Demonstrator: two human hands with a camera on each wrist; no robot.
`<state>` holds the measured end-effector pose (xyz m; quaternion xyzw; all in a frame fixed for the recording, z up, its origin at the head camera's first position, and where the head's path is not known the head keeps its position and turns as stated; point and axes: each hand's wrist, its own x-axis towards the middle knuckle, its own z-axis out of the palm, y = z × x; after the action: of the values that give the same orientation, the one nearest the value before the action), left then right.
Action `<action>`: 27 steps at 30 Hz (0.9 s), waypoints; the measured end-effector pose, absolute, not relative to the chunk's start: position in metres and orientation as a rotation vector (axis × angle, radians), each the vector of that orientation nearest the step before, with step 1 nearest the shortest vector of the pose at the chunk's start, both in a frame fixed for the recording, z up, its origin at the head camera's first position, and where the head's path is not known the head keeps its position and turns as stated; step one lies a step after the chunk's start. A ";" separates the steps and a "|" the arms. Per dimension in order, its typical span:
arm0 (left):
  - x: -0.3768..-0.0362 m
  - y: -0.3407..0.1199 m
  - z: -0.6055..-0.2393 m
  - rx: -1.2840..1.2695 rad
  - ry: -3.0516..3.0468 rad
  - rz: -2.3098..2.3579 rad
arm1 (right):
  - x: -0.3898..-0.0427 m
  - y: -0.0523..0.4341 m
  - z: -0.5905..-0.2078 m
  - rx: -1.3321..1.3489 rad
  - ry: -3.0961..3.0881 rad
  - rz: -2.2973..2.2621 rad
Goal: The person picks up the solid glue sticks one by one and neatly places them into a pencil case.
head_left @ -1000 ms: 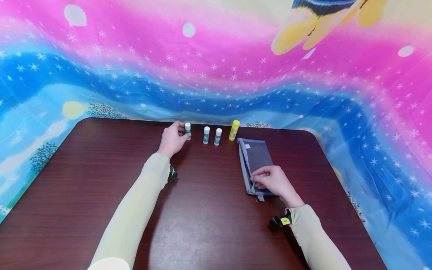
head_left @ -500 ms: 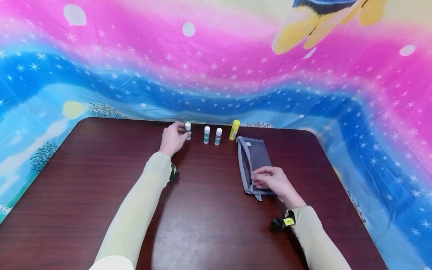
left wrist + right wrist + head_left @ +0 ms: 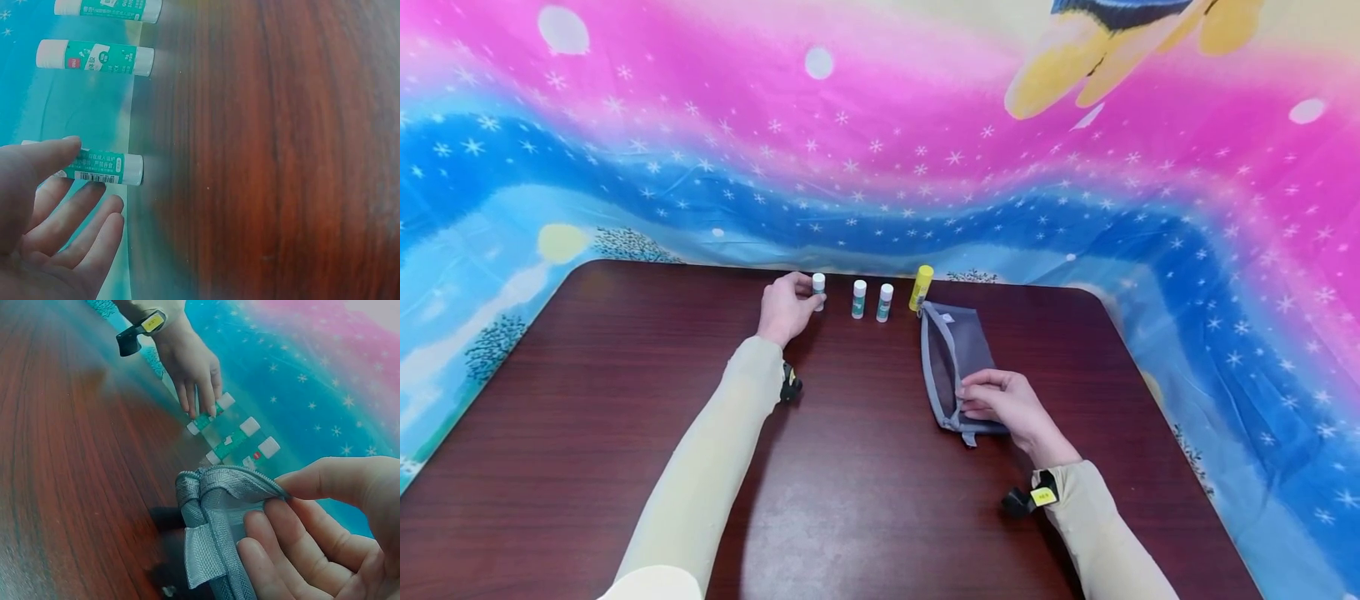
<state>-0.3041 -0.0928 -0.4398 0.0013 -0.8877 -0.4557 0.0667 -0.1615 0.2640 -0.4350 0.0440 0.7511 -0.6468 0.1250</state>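
Note:
My left hand (image 3: 786, 308) pinches a green-and-white glue stick (image 3: 100, 167) between thumb and fingers; it stands upright at the far side of the table. Two more such glue sticks, one nearer (image 3: 859, 300) and one further right (image 3: 884, 303), stand beside it. With thumb and fingertips my right hand (image 3: 1003, 402) grips the zippered edge of a grey mesh pencil pouch (image 3: 976, 342). The pouch's mouth gapes along its left side. In the right wrist view its zipper edge (image 3: 244, 477) is pinched under the thumb, with a fabric tab (image 3: 204, 557) at the corner.
A taller yellow glue stick (image 3: 921, 288) stands by the pouch's far corner. The dark wooden table (image 3: 835, 467) ends just behind the row of sticks, where a colourful printed cloth (image 3: 880, 167) hangs. Both wrists wear black camera mounts.
The pouch's mouth has widened as its left rim moved left, and its far end has shifted slightly left towards the yellow glue stick. My left hand stays on its glue stick, almost still.

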 end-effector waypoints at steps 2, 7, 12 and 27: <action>-0.304 -0.094 -0.440 0.009 -2.667 -1.380 | -0.161 0.263 -0.436 0.129 2.185 -1.893; -0.300 -0.096 -0.438 0.023 -2.627 -1.420 | -0.161 0.262 -0.435 0.148 2.176 -1.911; -0.295 -0.097 -0.435 0.013 -2.579 -1.466 | -0.161 0.263 -0.435 0.147 2.158 -1.918; -0.270 -0.099 -0.427 -0.072 -2.533 -1.500 | -0.163 0.262 -0.436 0.126 2.109 -1.951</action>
<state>-0.2697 -0.0991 -0.4273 -0.0245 -0.8559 -0.5071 0.0984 -0.1630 0.2617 -0.4363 0.0435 0.7269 -0.6725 0.1322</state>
